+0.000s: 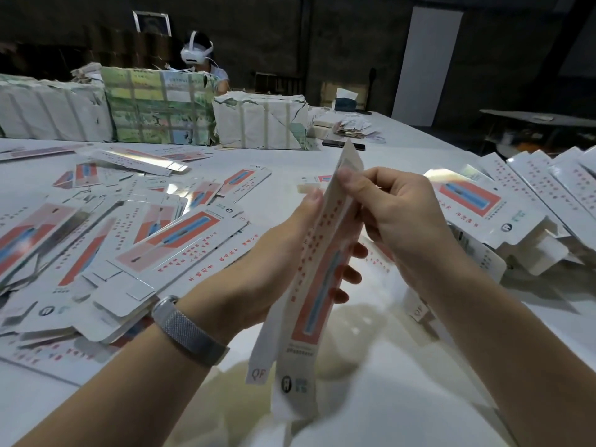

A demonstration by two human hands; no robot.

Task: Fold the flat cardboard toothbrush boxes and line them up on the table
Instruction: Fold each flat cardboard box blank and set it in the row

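A toothbrush box [309,279], still mostly flat, is held up on edge above the near middle of the white table [403,150], its long axis running from the person's lap up and away. Its printed face shows a red panel with a blue toothbrush picture and rows of red characters; a loose white flap marked "QF" hangs at its lower end. The left hand [274,259] grips the box around its middle, thumb on the near face and fingers curled behind, their tips showing past the right edge. The right hand [393,208] pinches the upper end of the box between thumb and forefinger, the other fingers curled loosely below. The box's lower end is blurred, so how far it is opened I cannot tell. A metal mesh watchband [188,327] sits on the left wrist.

A loose heap of flat boxes [106,237] covers the left side of the table. Along the right edge, folded boxes [522,195] lie side by side in a row, leaning on one another. Toward the far edge stand wrapped bundles [161,111] bound with tape, white and green. Behind them sits another person wearing a white headset [196,51]. A dark phone-like slab [343,145] lies just right of the bundles.
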